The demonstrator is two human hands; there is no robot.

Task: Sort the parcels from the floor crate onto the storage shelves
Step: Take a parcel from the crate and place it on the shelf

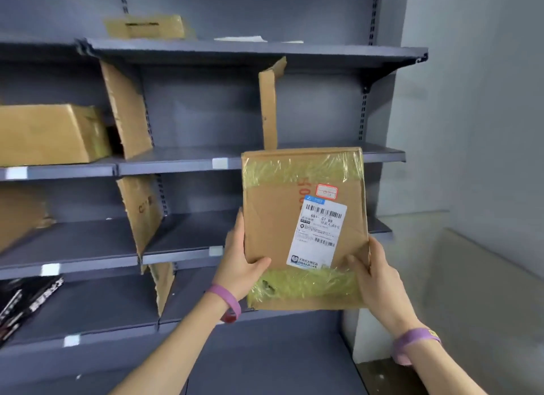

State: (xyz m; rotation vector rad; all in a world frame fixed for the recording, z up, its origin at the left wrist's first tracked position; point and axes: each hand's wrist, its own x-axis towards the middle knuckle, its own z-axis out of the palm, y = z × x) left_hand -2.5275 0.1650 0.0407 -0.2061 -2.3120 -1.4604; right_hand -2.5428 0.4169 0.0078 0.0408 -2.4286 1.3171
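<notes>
Here, a taped cardboard parcel (304,227) with a white label (319,233) held upright before the grey storage shelves (182,159), gripped at its lower corners by left hand (238,265) and right hand (375,280), 2 purple wristbands (226,302) worn, cardboard dividers (126,109) standing on the shelves.

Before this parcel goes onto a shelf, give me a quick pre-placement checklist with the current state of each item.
1. Grip: left hand and right hand both hold the parcel at its lower edges. Ok.
2. Label readable: white shipping label faces the camera, with a small red sticker above it. Ok.
3. Sort code: print is too blurred to read. Cannot tell.
4. Free bay: the middle shelf between the cardboard divider and the bent divider shows nothing on it. Ok.
5. Space right of the bent divider: partly hidden by the parcel. Cannot tell.
6. Parcel condition: taped ends look wrinkled, box looks closed. Ok.
</notes>
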